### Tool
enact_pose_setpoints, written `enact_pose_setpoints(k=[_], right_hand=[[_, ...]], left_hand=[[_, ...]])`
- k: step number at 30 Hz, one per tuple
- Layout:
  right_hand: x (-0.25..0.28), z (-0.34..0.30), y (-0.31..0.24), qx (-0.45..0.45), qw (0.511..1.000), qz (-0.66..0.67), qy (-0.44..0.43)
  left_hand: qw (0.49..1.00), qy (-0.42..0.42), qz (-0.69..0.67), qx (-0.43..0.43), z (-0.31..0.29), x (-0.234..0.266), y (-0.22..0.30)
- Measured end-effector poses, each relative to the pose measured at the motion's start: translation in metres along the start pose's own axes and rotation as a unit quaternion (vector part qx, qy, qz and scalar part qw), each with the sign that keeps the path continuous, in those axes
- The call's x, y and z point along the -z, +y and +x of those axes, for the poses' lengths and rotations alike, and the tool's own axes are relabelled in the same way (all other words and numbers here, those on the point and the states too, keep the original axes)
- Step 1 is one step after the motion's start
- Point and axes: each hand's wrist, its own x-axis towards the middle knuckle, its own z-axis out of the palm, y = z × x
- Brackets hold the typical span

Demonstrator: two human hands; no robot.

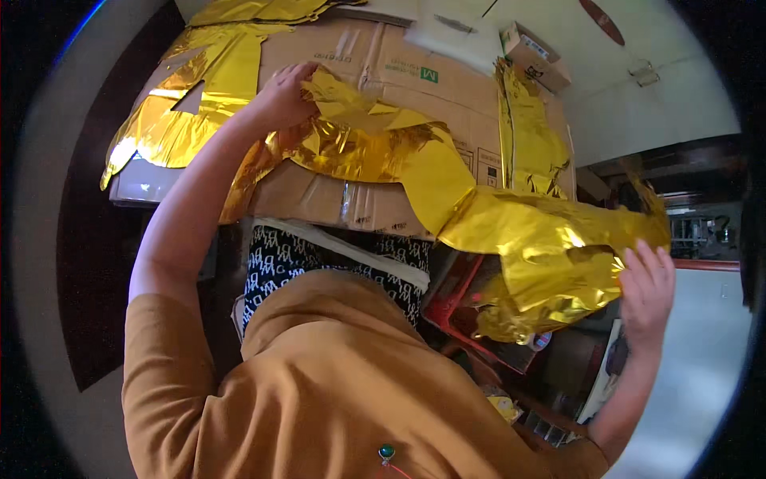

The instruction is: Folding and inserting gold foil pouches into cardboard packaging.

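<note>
A long piece of shiny gold foil sheet with wavy cut edges stretches between my two hands. Its left end is pinched in my left hand, over the cardboard. At the far right my right hand has its fingers closed on the crumpled other end, out past the cardboard's edge. The middle of the sheet sags across the near edge of a large flattened cardboard box. My right thumb is mostly hidden by the foil.
More gold foil lies on the cardboard at the left, and a gold strip at its right edge. A small cardboard box stands at the back right. Below the held foil is a red-edged tray or box.
</note>
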Motion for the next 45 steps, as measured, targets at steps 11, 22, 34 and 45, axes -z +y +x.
enact_pose_setpoints(k=[11, 22, 34, 45], right_hand=[[0.094, -0.011, 0.048, -0.016, 0.975, -0.203, -0.085], [0.099, -0.007, 0.059, 0.007, 0.975, -0.197, -0.104], [-0.074, 0.285, -0.017, 0.221, 0.966, -0.105, -0.077], [-0.172, 0.387, -0.105, 0.097, 0.990, 0.087, -0.058]], left_hand=[[0.971, 0.001, -0.185, 0.154, 0.006, 0.071, -0.016], [0.907, -0.061, -0.238, 0.341, -0.072, 0.215, -0.309], [0.993, 0.060, -0.069, 0.079, -0.024, 0.136, -0.025], [0.987, -0.042, 0.140, 0.068, -0.079, 0.090, -0.066]])
